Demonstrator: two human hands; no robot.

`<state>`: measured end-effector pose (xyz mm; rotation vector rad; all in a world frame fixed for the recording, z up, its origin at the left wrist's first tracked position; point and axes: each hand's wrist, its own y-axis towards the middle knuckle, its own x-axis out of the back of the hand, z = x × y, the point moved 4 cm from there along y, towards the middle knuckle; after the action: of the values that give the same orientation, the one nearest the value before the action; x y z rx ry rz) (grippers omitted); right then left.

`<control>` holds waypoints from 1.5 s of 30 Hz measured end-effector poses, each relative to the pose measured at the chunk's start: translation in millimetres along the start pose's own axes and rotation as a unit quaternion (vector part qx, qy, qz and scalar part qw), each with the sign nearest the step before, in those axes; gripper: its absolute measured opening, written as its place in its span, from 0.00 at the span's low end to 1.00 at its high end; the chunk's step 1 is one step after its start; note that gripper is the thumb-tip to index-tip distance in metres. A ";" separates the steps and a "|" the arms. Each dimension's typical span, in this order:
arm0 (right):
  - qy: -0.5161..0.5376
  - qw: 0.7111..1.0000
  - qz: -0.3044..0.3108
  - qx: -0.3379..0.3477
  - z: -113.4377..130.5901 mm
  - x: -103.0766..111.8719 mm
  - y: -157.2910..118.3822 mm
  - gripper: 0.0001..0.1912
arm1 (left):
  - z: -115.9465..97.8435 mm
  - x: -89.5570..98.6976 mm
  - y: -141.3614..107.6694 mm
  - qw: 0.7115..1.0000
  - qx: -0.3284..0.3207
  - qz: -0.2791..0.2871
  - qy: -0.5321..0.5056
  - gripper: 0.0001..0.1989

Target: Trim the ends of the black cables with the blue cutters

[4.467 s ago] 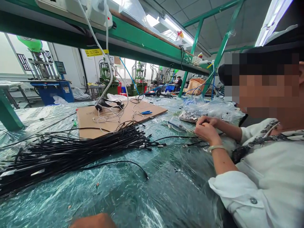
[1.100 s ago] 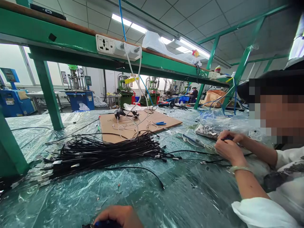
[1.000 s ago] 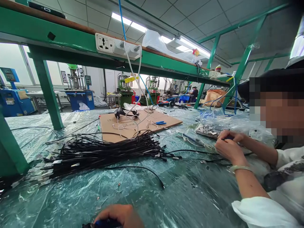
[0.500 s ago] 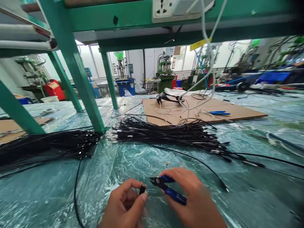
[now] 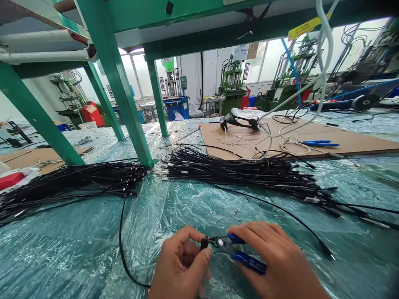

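Note:
Between thumb and forefinger, my left hand [image 5: 183, 263] pinches a small black connector end [image 5: 204, 243]; a black cable [image 5: 122, 249] curves across the plastic sheet toward that hand. My right hand [image 5: 274, 257] grips blue-handled flush cutters [image 5: 243, 255]. The cutter tips touch or nearly touch the connector's right side; whether the jaws are closed on it I cannot tell. Beyond my hands lies a large bundle of black cables [image 5: 237, 168], and one loose cable [image 5: 286, 209] runs from it to the right.
Another black cable bundle [image 5: 102, 178] lies at left by a green metal post [image 5: 131, 112]. A cardboard sheet [image 5: 352, 135] at the back carries blue pliers [image 5: 321, 143], white cords and a black strapped device [image 5: 238, 122]. Clear plastic film [image 5: 187, 199] covers the table.
The cutters have moved left relative to my left hand, bringing their tips to the connector. The camera view has shifted, so the hands sit further right. Both grips stay the same.

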<state>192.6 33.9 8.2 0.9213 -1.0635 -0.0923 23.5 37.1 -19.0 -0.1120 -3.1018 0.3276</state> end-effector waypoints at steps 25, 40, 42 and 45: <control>-0.028 0.999 -0.010 0.026 4.2 -2.4 -2.1 0.14 | 2.6 1.4 -0.4 0.995 -0.036 -0.021 0.090 0.10; -0.043 0.997 0.017 0.061 1.3 -3.3 -12.9 0.16 | 2.5 2.4 -0.2 0.996 -0.034 -0.021 0.080 0.08; -0.028 0.997 0.027 0.060 1.2 -2.9 -15.0 0.17 | 0.7 1.8 -0.7 0.998 -0.022 -0.016 0.060 0.08; -0.038 0.998 0.019 0.043 -1.0 -3.5 -15.2 0.15 | -0.9 1.3 -1.6 0.999 -0.004 -0.016 0.043 0.10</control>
<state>196.9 26.5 -4.8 0.9808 -1.1616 -0.0498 22.1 35.8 -17.7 -0.0744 -3.0171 0.2999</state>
